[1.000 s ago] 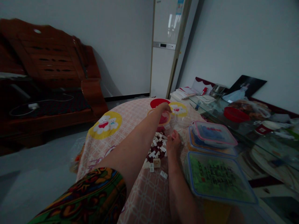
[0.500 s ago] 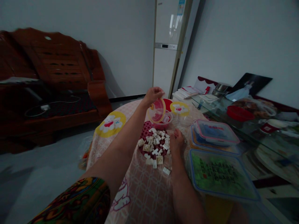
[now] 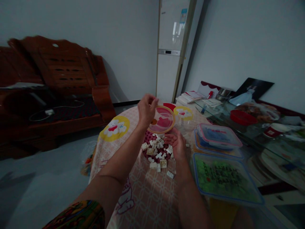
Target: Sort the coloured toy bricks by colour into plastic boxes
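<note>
My left hand [image 3: 145, 108] is raised over the table and pinches the rim of a round, yellow-rimmed clear lid [image 3: 164, 120], which is tilted toward me. The pink bowl it came from is mostly hidden behind the lid. My right hand [image 3: 176, 143] lies palm up just under the lid's lower edge, fingers loosely curled, with nothing visible in it. It touches the right side of a pile of small white and tan bricks [image 3: 157, 152] lying on a pink checked tablecloth [image 3: 143, 197].
To the right stand a lidded box of blue pieces [image 3: 219, 135] and a larger lidded box of green pieces [image 3: 226, 178]. Beyond them is a glass table [image 3: 262, 140] with a red bowl [image 3: 239, 117] and papers [image 3: 190, 95]. A wooden bench [image 3: 59, 79] stands at the left.
My left hand lifted the lid off the pink bowl and drew it toward me, tilting it. My right hand turned palm up beneath it. The view shifted slightly.
</note>
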Motion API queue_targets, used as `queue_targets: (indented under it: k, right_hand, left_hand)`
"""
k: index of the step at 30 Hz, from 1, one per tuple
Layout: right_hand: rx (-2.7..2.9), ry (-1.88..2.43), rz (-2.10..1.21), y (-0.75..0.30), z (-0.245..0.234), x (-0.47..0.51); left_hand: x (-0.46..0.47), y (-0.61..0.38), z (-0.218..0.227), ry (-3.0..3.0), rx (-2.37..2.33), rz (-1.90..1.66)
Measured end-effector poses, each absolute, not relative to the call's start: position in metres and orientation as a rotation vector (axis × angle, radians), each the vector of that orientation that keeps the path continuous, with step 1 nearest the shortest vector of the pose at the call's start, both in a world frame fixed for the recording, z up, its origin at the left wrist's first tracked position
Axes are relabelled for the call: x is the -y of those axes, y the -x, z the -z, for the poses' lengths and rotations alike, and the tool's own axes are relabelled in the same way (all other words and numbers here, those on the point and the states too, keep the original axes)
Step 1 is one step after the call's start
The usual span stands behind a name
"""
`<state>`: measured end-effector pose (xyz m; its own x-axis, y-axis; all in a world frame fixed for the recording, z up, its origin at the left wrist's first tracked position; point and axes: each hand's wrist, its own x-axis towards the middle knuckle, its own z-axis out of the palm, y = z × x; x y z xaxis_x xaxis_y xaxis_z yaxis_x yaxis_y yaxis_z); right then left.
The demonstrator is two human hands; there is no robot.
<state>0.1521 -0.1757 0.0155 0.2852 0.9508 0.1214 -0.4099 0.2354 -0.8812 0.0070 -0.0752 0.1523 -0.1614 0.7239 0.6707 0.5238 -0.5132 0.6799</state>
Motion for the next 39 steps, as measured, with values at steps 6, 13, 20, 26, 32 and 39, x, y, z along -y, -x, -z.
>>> queue_targets:
  k: [6,13,20,26,32,39]
  right_hand:
    - [0.721,0.958,-1.06,-0.151,-0.015,0.181]
    - [0.784,1.001,-1.051,-0.149,-0.01,0.179]
    - [0.775,1.005,-1.055,-0.149,-0.009,0.177]
    - [0.78,0.96,-1.072,-0.15,-0.01,0.178]
    - [0.766,0.966,-1.046,-0.149,-0.014,0.18]
    - [0.727,1.004,-0.944,-0.152,-0.017,0.179]
  left_hand:
    - [0.025,0.053,-0.17,-1.658,-1.95,-1.91]
    - [-0.033,0.052,-0.132,-1.57,-2.159,-1.471]
    - [-0.031,0.023,-0.059,-1.931,-2.039,-1.166]
    - [-0.006,0.021,-0.008,-2.26,-1.966,-0.625]
    - [-0.016,0.03,-0.002,-2.364,-1.899,-0.522]
    - [-0.016,0.015,-0.029,-2.141,-2.021,-0.789]
